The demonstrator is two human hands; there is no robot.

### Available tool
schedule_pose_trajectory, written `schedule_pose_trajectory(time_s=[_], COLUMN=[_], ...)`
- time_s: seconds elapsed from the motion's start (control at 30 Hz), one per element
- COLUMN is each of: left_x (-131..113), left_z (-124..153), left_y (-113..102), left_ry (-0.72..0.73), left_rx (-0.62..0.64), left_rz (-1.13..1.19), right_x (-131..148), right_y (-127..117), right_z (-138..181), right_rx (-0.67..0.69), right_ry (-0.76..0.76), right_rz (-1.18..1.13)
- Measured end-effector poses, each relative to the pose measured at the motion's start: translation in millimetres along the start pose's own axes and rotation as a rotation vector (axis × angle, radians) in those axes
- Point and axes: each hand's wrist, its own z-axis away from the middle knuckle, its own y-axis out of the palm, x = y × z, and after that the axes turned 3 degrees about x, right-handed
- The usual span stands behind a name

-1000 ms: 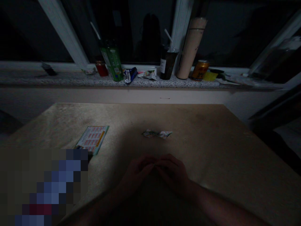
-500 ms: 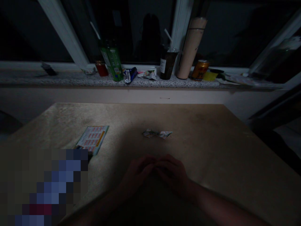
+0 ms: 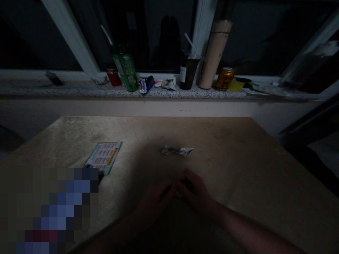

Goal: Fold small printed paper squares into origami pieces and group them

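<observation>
In the dim light, my left hand (image 3: 155, 195) and my right hand (image 3: 194, 192) meet low over the table. Their fingers pinch a small piece of paper (image 3: 178, 193), mostly hidden, with only a pale bit showing between the fingertips. Just beyond them lie two small folded printed papers, a left one (image 3: 168, 150) and a right one (image 3: 186, 151), their inner ends close together like a bow. Whether these two are joined I cannot tell.
Left on the table (image 3: 238, 158) lies a printed card (image 3: 104, 155), beside a pixelated area. Along the granite windowsill (image 3: 159, 92) stand a green bottle (image 3: 129, 72), a dark cup with straw (image 3: 189, 74), a tall pinkish flask (image 3: 215, 54), an orange can (image 3: 224, 78) and crumpled wrappers (image 3: 146, 84).
My right hand's fingers have risen and curled more, and my left fingers have shifted slightly lower. A pale bit of paper now shows between them. The folded papers on the table stay put.
</observation>
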Motion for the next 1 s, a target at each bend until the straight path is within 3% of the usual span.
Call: schedule_pose_trajectory(time_s=[0.1,0.17,0.7,1.0], left_x=[1.4,2.9,0.0,0.0], left_z=[-1.2,-1.2,1.5,-0.5], left_y=[0.2,0.7,-0.1,-1.1], left_ry=[0.001,-0.004,0.051,-0.079], left_rx=[-0.016,-0.023,-0.074,-0.184], left_rz=[-0.014,-0.027,-0.054,0.014], right_x=[0.3,-0.3,3.2,-2.8], right_y=[0.2,1.0,3.3,5.9], right_z=[0.0,1.1,4.1,3.0], right_rx=[0.161,0.197,0.059,-0.095], right_ry=[0.001,-0.017,-0.077,0.046], right_rz=[-0.007,-0.010,0.018,0.029])
